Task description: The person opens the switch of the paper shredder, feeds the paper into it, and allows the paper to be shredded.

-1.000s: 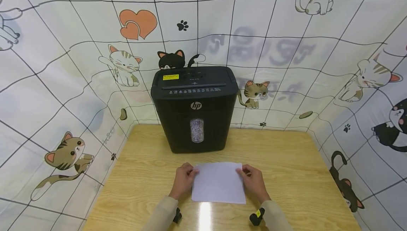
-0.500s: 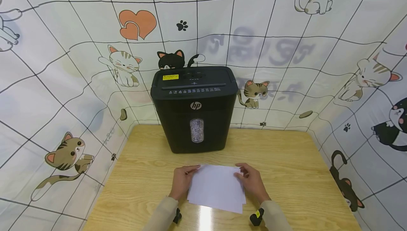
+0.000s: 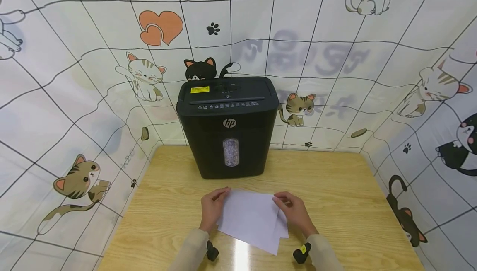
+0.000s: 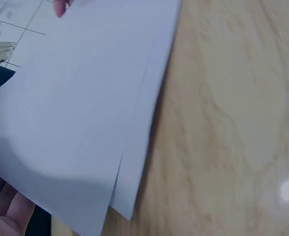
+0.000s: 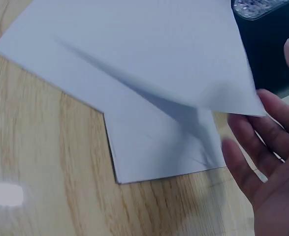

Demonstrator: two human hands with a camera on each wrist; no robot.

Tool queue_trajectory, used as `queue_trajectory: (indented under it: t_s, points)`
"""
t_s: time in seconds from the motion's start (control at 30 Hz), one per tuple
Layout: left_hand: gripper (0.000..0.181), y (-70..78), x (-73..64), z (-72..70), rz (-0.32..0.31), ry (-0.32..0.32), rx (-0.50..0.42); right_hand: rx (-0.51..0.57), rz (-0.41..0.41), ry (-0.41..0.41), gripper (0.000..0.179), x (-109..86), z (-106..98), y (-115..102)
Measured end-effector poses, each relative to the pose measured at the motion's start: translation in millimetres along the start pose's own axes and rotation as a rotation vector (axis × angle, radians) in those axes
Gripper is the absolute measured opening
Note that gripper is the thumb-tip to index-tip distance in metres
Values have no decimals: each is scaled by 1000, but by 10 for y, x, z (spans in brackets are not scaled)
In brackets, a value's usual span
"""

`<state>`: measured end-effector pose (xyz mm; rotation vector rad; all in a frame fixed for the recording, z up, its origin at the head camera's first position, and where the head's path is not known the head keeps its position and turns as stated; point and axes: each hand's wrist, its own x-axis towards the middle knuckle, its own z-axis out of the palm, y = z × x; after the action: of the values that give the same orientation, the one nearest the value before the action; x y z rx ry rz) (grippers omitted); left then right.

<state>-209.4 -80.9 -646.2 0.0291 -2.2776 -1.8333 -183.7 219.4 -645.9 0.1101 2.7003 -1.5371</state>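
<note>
White sheets of paper (image 3: 249, 217) lie in a small stack on the wooden table, the upper ones turned askew over the lower ones (image 3: 284, 225). My left hand (image 3: 212, 209) holds the upper left corner of the top sheet between thumb and fingers. In the left wrist view part of that hand (image 4: 11, 209) shows beneath the paper's edge. My right hand (image 3: 294, 211) is at the upper right corner, its fingers loosely bent. In the right wrist view the raised corner of the top sheet (image 5: 223, 96) lies against the right fingers (image 5: 247, 130), with the thumb apart from it.
A black HP paper shredder (image 3: 257, 134) stands behind the paper, with a window (image 3: 231, 153) of shreds in its front. The wooden table (image 3: 328, 192) meets a cat-print covering (image 3: 305, 22) at the back and sides. A small black device (image 3: 301, 254) sits by the right wrist.
The upper paper has turned askew and shifted left, its lower right corner swinging toward me and uncovering the sheets below. My left hand moved slightly left; the right fingers have loosened at the corner.
</note>
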Motion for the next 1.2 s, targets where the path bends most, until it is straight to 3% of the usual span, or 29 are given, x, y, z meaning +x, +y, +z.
queue_trajectory:
  t_s: [0.17, 0.37, 0.63, 0.93, 1.2]
  points:
    - [16, 76, 14, 2, 6, 12, -49, 87, 53, -22, 34, 10, -22, -16]
    - [13, 142, 21, 22, -22, 32, -142, 116, 69, 12, 21, 40, -50, -18]
    - [34, 235, 76, -7, -68, 13, -72, 122, 83, 70, 23, 73, -120, -146]
    - [19, 291, 140, -117, -91, -58, 31, 95, 84, 83, 21, 91, -187, -322]
    - [14, 433, 241, -227, -25, -75, 92, 93, 14, 86, 21, 177, -246, -475]
